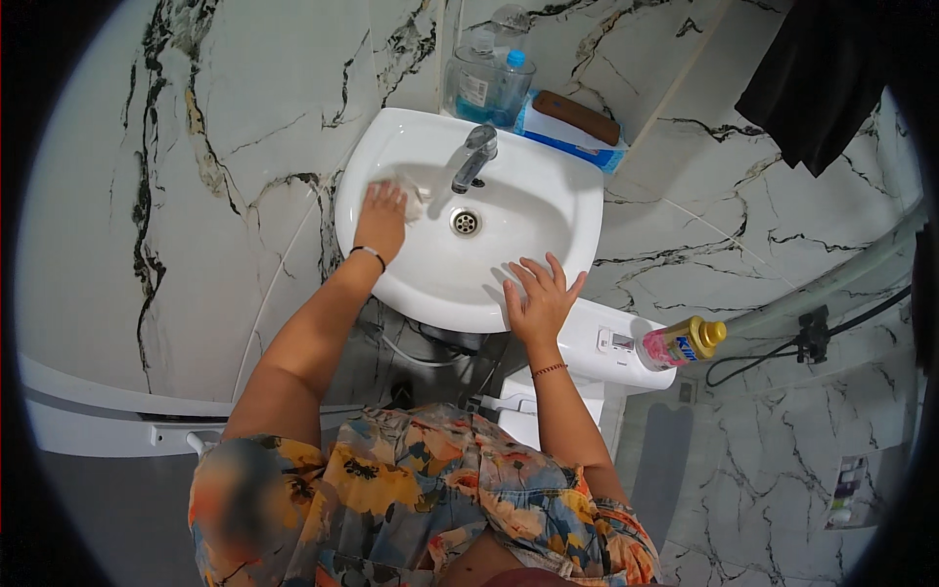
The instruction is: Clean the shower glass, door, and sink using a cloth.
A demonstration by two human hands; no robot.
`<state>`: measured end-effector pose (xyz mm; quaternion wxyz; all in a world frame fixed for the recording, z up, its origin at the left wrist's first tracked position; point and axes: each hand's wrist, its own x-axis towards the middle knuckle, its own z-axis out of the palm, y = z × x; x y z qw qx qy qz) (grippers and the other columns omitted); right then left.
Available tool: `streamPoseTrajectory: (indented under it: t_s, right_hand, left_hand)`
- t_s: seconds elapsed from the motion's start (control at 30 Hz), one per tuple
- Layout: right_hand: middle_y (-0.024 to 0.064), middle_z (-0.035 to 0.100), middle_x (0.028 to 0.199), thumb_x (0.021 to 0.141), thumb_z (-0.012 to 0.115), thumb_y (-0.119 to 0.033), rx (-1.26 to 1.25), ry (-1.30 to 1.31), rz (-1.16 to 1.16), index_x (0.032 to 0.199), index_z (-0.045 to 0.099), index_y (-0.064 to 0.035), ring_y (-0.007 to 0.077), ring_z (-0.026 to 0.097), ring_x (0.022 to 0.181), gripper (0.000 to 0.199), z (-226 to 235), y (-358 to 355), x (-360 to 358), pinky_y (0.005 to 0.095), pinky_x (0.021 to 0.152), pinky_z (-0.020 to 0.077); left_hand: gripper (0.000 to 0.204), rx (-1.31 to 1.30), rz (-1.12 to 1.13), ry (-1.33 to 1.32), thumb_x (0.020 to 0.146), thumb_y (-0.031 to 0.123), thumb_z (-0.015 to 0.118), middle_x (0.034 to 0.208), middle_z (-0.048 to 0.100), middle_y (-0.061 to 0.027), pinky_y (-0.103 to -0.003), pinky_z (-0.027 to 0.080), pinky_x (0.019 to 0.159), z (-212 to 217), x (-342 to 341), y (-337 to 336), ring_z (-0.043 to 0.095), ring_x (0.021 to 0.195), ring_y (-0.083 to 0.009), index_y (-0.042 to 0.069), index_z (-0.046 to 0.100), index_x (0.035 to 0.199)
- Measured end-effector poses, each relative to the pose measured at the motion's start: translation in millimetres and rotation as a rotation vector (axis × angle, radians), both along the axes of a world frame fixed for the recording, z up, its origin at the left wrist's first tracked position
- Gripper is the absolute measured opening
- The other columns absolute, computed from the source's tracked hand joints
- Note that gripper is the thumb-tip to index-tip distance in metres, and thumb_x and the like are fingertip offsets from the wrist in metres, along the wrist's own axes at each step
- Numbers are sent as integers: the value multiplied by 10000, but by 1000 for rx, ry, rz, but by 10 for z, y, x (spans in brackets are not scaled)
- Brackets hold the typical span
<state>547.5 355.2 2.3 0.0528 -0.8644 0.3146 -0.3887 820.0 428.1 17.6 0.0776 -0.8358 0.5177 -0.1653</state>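
Note:
A white washbasin (pixel 357 210) with a chrome tap (pixel 477 152) and a round metal drain (pixel 466 223) is in front of me. At the basin's left inner side my left hand (pixel 381 220) presses a crumpled whitish cloth or tissue (pixel 411 199) against the surface. The hand partly covers this piece, so its exact kind is unclear. Over the front right rim, my right hand (pixel 541 298) has its fingers spread, with nothing in it.
Behind the basin stand a clear container (pixel 494 88) with bottles and a blue-white pack (pixel 567 132) under a brown case (pixel 577 117). A pink bottle with a yellow cap (pixel 680 342) rests on the white toilet tank (pixel 611 333). Dark cloth (pixel 817 83) hangs at upper right.

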Motion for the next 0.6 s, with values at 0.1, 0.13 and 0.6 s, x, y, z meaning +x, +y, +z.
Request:
streamPoseTrajectory:
  t_s: [0.1,0.13,0.6]
  right_hand:
    - [-13,613,1035,794,586,-332,1,-6,3,945,674,-183,260,430,1182,230,-1,4,-3,625,1022,38]
    - [-13,612,1035,794,586,-332,2,-10,13,946,674,-183,259,430,1183,230,2,16,8,627,1021,38]
    - [-17,608,1036,791,586,-331,-3,7,3,949,671,-192,257,432,1179,227,3,13,11,639,1015,45]
  left_hand:
    - [485,173,-6,-46,889,175,354,1435,312,-65,-427,152,1095,-228,-33,-183,250,1336,-255,67,348,1361]
    - [485,147,-25,44,887,174,358,1439,303,-64,-430,172,1089,-316,-34,-256,259,1331,-262,76,348,1361]
    - [535,143,-253,298,870,149,483,1455,247,-92,-433,297,1030,-375,-117,-458,271,1318,-294,105,307,1372]
